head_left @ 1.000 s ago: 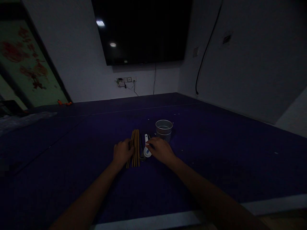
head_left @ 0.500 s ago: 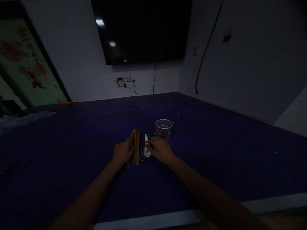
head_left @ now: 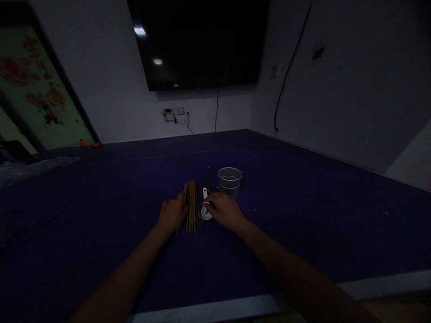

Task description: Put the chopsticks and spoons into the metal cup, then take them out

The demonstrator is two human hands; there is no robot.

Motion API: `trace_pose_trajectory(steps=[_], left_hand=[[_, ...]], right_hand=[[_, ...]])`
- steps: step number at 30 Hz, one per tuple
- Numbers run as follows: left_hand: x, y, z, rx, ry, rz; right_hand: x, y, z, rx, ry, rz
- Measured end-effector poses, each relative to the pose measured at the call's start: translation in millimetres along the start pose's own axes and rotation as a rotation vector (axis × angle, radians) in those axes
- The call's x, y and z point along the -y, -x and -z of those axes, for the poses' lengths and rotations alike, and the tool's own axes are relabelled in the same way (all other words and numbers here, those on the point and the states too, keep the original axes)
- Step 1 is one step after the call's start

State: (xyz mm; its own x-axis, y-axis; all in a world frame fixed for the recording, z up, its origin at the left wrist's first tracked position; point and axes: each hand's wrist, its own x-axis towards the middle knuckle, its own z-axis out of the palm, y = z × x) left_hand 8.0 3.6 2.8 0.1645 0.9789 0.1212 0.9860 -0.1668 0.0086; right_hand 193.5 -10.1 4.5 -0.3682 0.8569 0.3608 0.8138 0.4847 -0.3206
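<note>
My left hand (head_left: 172,214) is closed around a pair of wooden chopsticks (head_left: 178,231), whose ends stick out above and below the fingers. Right beside it, several more chopsticks (head_left: 191,208) lie in a row on the purple surface. A dark metal spoon (head_left: 200,220) comes after them, bowl towards me, then a white spoon (head_left: 206,214) with a blue pattern in its bowl. My right hand (head_left: 225,208) has thumb and fingers drawn together over the white spoon's right edge. A thin dark tip (head_left: 209,190) shows above those fingers; what they hold is hidden.
Just beyond my right hand stands a round metal container (head_left: 230,177). The purple surface (head_left: 303,215) has small white bits on it and a pale front edge (head_left: 215,309). Clear plastic (head_left: 37,170) lies far left. A television (head_left: 202,45) hangs on the wall.
The lower ends of the chopsticks in my left hand have shifted slightly to the left. My right hand and the other things stay where they were.
</note>
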Motion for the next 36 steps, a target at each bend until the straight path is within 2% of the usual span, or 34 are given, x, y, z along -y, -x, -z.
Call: trace_pose_trajectory(steps=[26, 36], left_hand=[[8, 0, -1.7, -0.055, 0.071, 0.023], [13, -4, -4.4, -0.047, 0.141, 0.089]], right_hand=[[1, 0, -1, -0.003, 0.006, 0.010], [1, -1, 0, 0.009, 0.009, 0.004]])
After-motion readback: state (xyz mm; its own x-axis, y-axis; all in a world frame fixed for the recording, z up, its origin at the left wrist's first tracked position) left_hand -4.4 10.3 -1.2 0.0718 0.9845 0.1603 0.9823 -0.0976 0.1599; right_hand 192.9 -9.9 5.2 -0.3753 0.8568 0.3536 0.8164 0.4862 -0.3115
